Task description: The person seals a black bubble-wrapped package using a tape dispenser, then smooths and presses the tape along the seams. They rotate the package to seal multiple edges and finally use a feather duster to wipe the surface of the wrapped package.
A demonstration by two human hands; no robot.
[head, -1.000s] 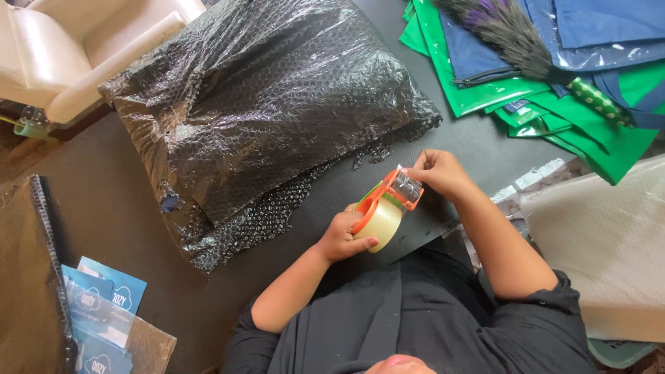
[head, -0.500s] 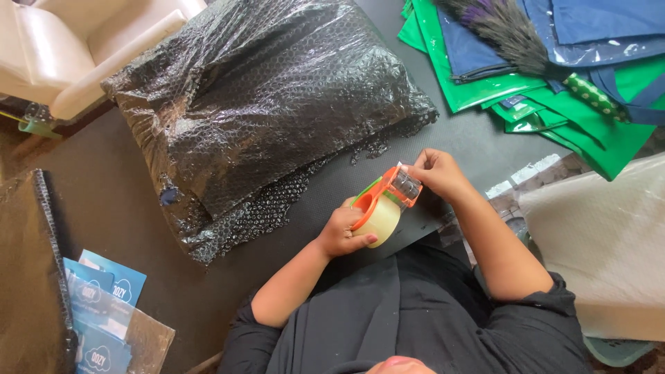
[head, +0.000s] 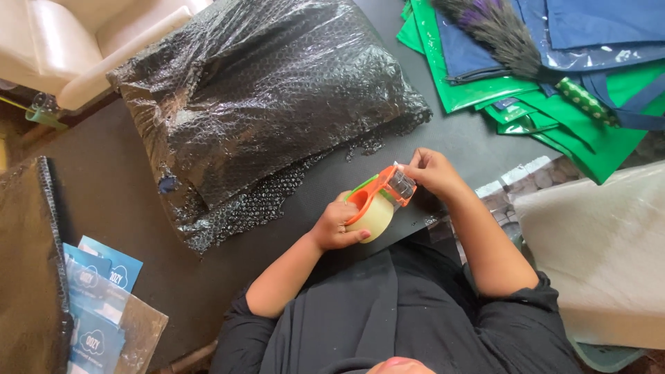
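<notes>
Seen from above, a person in dark clothing sits at a dark table and holds a tape gun just above its near edge, between both hands.

Left hand: wrapped around the lower part of the tape gun, fingers curled over the pale roll of clear tape and the orange frame.

Right hand: closed in a narrow pinch at the front end of the tape gun, thumb and fingertips meeting at the clear roller and blade area. It seems to be gripping the loose end of the tape, but the tape itself is too thin and clear to make out.

By its look, the tape gun is light, stiff plastic and easy to grip by the frame or by the roll. The loose tape end would be thin, sticky and prone to folding onto itself, so a fingertip pinch at its edge suits it. The cutter at the front is probably toothed and best kept clear of the skin.

Beyond the hands lies a large parcel wrapped in black bubble wrap, soft and crinkly on the surface, with a ragged edge of wrap trailing toward the person. Far right are green and blue bags with a dark feathery duster on top. Near left are blue cards in a clear sleeve beside a dark board. A cream chair stands at the far left, and a pale sheet lies to the right.
</notes>
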